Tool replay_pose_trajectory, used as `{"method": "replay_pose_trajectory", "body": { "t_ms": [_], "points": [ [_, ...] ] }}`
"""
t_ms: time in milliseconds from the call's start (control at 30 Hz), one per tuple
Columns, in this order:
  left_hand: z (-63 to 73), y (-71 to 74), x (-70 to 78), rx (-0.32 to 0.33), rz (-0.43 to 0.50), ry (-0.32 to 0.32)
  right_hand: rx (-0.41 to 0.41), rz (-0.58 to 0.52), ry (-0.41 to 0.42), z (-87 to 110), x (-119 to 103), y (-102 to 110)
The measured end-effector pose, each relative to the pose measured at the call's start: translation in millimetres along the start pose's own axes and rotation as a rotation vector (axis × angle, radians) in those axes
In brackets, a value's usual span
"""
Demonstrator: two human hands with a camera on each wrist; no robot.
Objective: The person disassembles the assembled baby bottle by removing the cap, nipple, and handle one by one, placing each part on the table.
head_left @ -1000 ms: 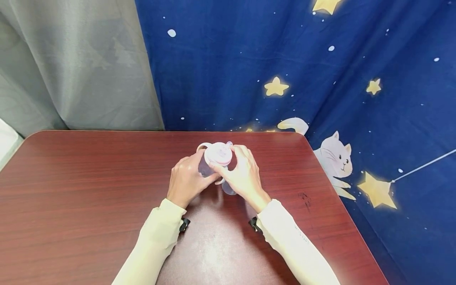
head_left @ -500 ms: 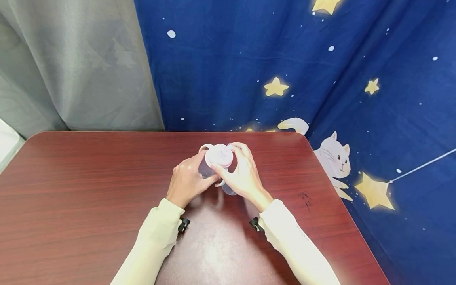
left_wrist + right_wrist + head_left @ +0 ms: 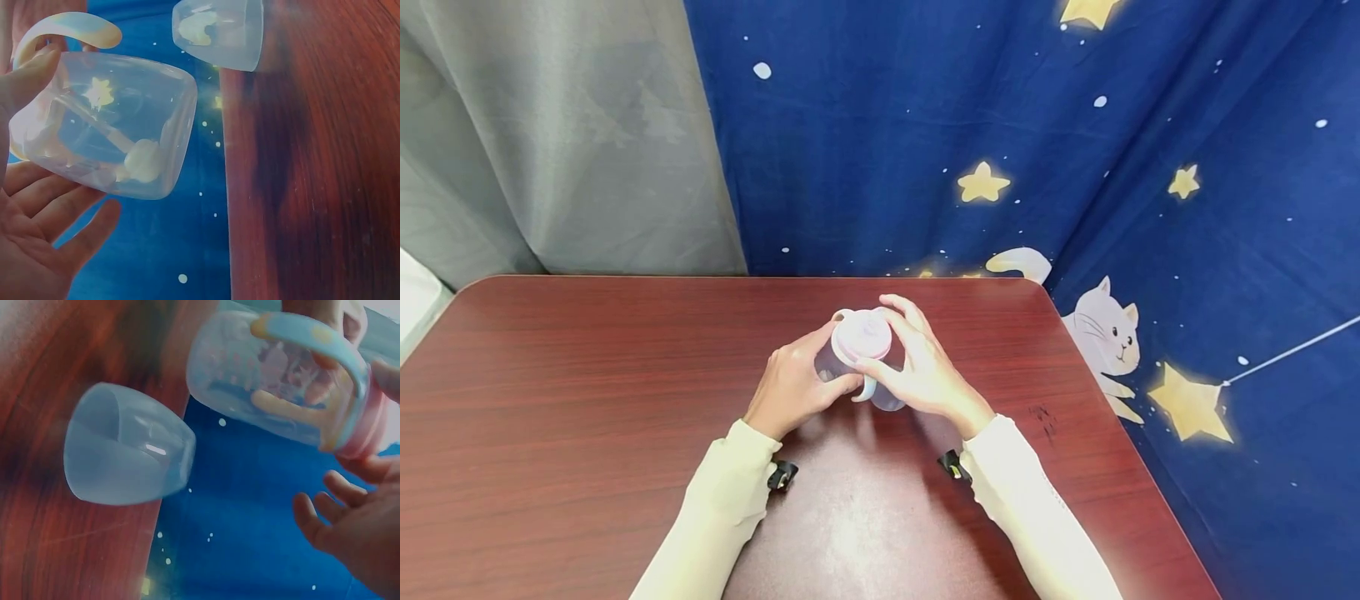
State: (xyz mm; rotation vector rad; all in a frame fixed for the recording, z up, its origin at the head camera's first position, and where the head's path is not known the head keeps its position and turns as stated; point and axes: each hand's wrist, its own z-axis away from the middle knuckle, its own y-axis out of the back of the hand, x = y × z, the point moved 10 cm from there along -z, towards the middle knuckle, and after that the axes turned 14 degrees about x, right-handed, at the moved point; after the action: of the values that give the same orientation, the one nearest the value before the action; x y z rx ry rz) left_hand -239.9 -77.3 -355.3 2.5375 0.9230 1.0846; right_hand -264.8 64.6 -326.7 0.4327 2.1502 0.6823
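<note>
A clear baby bottle (image 3: 159,94) with two curved handles (image 3: 312,334) is held above the table, tilted in both wrist views. Inside it runs a straw with a pale weighted end (image 3: 144,161). My left hand (image 3: 793,379) grips the bottle's body near the handles. With thumb and forefinger, my right hand (image 3: 932,379) pinches the pink-and-white lid (image 3: 862,335), its other fingers spread away. Beneath the right hand a clear dome-shaped cover (image 3: 125,450) stands on the table, partly hidden in the head view.
The reddish-brown wooden table (image 3: 587,417) reaches back to a grey curtain (image 3: 610,167) and a blue starry curtain (image 3: 880,142). A black wrist strap (image 3: 782,476) shows at the left cuff.
My right hand has shifted slightly right and nearer, with its fingers spread wider. The lid's clear knob no longer shows at upper right. The bottle's near handle shows more.
</note>
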Motion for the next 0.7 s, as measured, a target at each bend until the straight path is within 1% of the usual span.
{"method": "replay_pose_trajectory", "body": {
  "t_ms": [100, 167, 200, 267, 400, 467, 600, 700],
  "points": [
    [0.6, -1.1, -1.1, -0.013, 0.003, 0.014, -0.049, -0.007, 0.012, 0.3, 1.5, -1.2],
    [-0.1, 0.0, -1.7, 0.002, -0.004, 0.022, -0.052, -0.004, 0.002, -0.2, 3.4, -1.2],
    [-0.7, 1.3, -1.4, 0.018, -0.022, 0.02, -0.042, 0.009, -0.015, -0.5, 5.3, -0.7],
    [-2.7, 4.5, 0.5, 0.061, -0.063, 0.003, 0.006, 0.054, -0.06, -1.4, 9.2, 1.5],
    [-5.9, 9.9, 8.2, 0.157, -0.165, -0.064, 0.154, 0.185, -0.164, -1.2, 15.2, 7.4],
    [-6.2, 11.3, 11.4, 0.195, -0.196, -0.091, 0.218, 0.229, -0.203, -0.5, 15.7, 8.7],
    [-5.1, 12.5, 15.4, 0.242, -0.23, -0.126, 0.287, 0.265, -0.263, 0.8, 16.1, 8.2],
    [-5.2, 13.0, 16.7, 0.253, -0.232, -0.137, 0.31, 0.272, -0.272, 0.7, 15.3, 8.5]
  ]
}}
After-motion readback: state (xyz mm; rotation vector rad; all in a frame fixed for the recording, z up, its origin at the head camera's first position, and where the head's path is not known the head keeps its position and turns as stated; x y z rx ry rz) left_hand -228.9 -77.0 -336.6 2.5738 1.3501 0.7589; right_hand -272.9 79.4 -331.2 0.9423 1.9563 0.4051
